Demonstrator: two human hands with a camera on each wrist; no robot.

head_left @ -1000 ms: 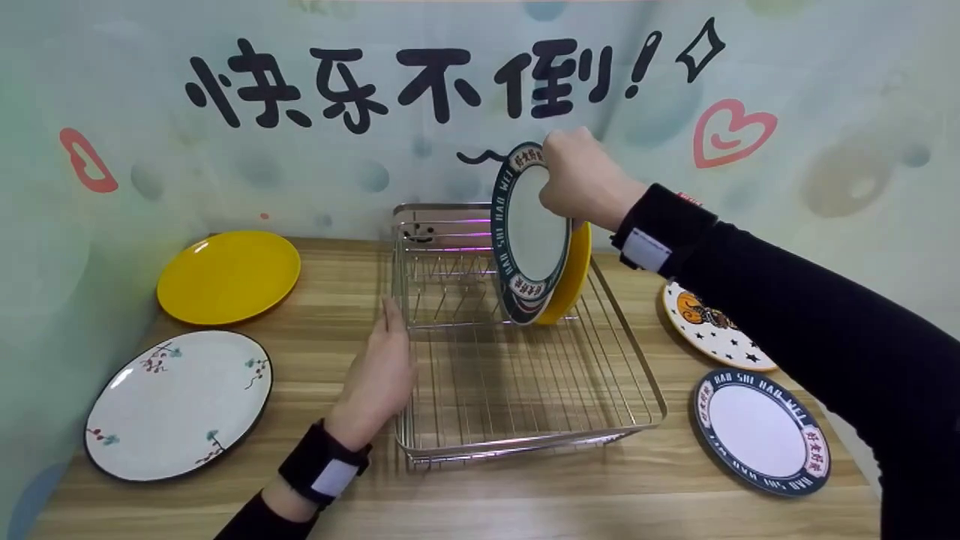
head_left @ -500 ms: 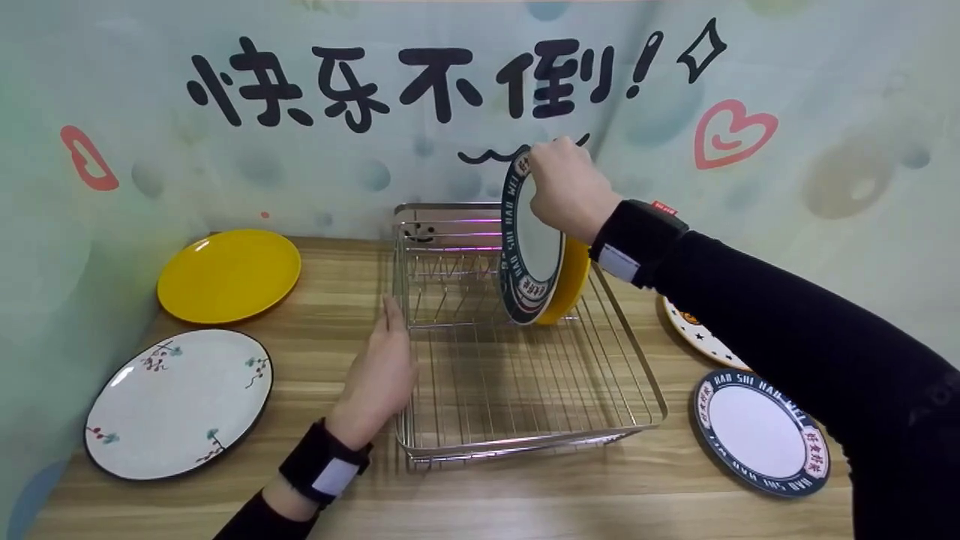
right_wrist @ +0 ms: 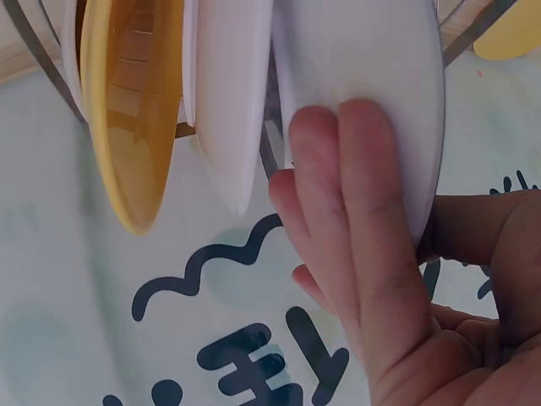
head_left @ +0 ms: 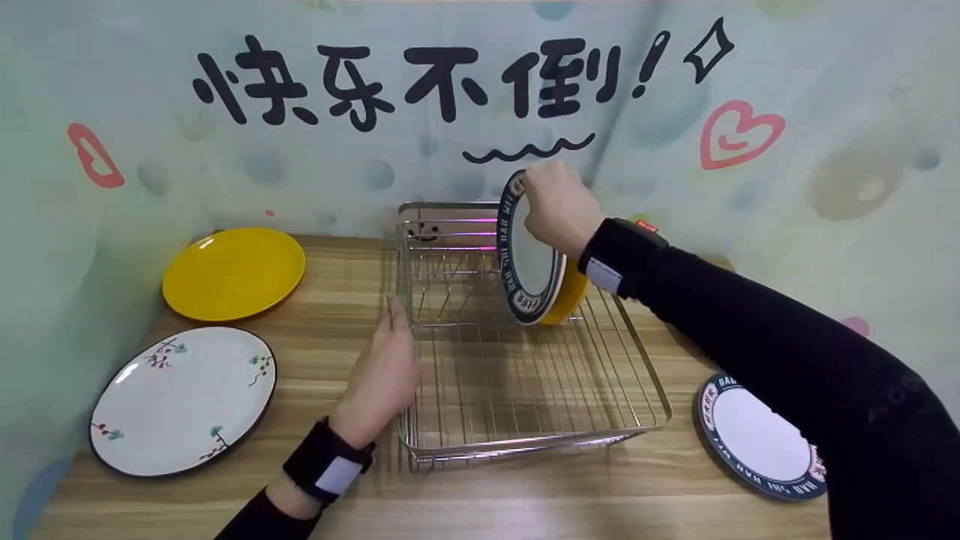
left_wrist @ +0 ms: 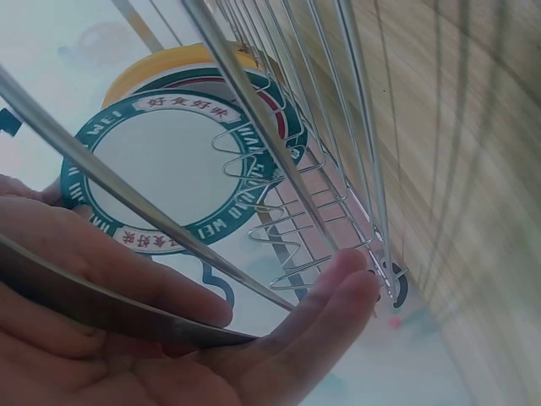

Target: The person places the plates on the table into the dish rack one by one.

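My right hand (head_left: 559, 206) pinches the top edge of a white plate with a dark lettered rim (head_left: 525, 259), its thumb on one face and straight fingers on the other. The plate stands nearly upright at the wire slots of a metal dish rack (head_left: 540, 441). Right beside it in the rack are a yellow plate (right_wrist: 135, 110) and another pale plate (right_wrist: 232, 93), both on edge. My left hand (head_left: 379, 382) holds the rack's left rim, thumb on the inner side and fingers outside, as the left wrist view shows.
On the wooden table's left lie a yellow plate (head_left: 234, 274) and a white plate with branch designs (head_left: 184, 401). Another dark-rimmed plate (head_left: 757, 435) is at the right, partly under my right sleeve. A printed cloth backdrop (head_left: 345, 180) rises behind the rack.
My right hand has come down and slightly left with the dark-rimmed plate, which sits lower at the slots. My right sleeve now covers the pumpkin-patterned plate. The left hand has stayed on the rack.
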